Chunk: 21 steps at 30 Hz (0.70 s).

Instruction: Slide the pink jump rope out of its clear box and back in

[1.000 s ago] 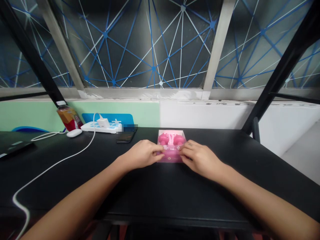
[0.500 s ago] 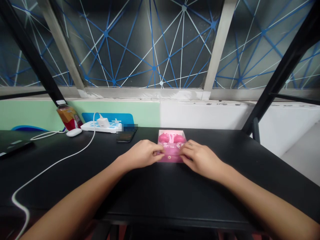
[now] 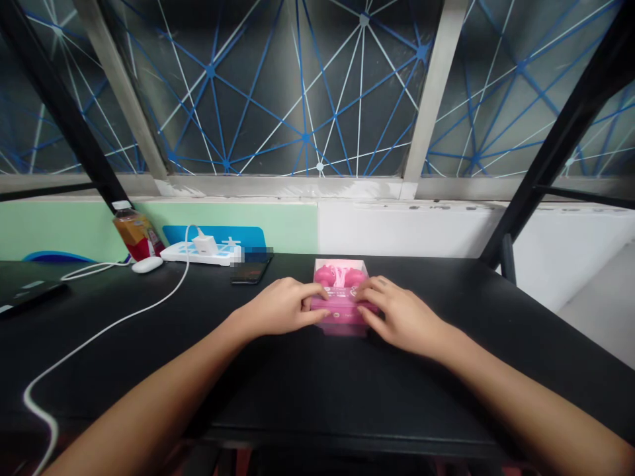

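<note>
We saw the box on the desk, between the left hand and right hand; behind and left lay the phone, then, farther left, the power strip and bottle.

Office or study, cannot tell which: black worktop under fingers; power strip, phone left of fingers; patterned windows beyond fingers
</note>
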Motion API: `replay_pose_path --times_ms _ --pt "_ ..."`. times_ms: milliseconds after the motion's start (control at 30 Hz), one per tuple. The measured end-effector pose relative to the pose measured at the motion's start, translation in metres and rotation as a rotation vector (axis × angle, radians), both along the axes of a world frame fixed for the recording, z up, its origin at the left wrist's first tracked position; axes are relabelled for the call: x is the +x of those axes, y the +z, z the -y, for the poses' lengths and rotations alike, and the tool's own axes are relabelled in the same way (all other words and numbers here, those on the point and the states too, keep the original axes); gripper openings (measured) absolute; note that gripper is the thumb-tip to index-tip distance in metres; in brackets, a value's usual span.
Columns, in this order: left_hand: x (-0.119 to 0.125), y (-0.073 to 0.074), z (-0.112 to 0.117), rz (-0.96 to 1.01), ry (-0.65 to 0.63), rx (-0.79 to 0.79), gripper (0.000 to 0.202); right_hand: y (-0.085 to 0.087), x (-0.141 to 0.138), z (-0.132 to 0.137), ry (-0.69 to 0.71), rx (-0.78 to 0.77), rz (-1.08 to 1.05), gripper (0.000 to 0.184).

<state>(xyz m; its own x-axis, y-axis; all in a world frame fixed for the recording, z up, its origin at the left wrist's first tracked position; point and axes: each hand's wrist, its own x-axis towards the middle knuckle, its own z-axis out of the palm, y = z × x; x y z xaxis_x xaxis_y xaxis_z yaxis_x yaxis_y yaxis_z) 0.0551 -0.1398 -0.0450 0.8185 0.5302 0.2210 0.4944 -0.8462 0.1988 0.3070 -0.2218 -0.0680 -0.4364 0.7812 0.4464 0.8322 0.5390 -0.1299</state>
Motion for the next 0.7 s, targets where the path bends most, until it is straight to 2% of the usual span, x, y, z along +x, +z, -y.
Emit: replay_pose_path --times_ms 167,300,467,533,700 --pt "0.002 -0.002 0.000 0.004 0.028 0.023 0.027 0.000 0.003 0.000 0.025 -0.016 -0.010 0.024" --pt "0.002 -0.003 -0.001 0.005 0.002 -0.022 0.031 0.002 0.008 -0.001 0.070 -0.069 -0.014 0.031" --pt "0.000 -0.002 0.000 0.012 -0.037 -0.065 0.033 0.004 0.013 -0.002 0.054 -0.062 -0.077 0.023" --pt "0.000 -0.001 0.000 0.015 -0.040 -0.078 0.033 0.005 0.012 -0.003 0.040 -0.035 -0.053 0.020" --pt "-0.001 0.002 0.000 0.012 -0.036 -0.098 0.030 0.006 0.011 -0.003 0.049 -0.033 0.076 0.028"
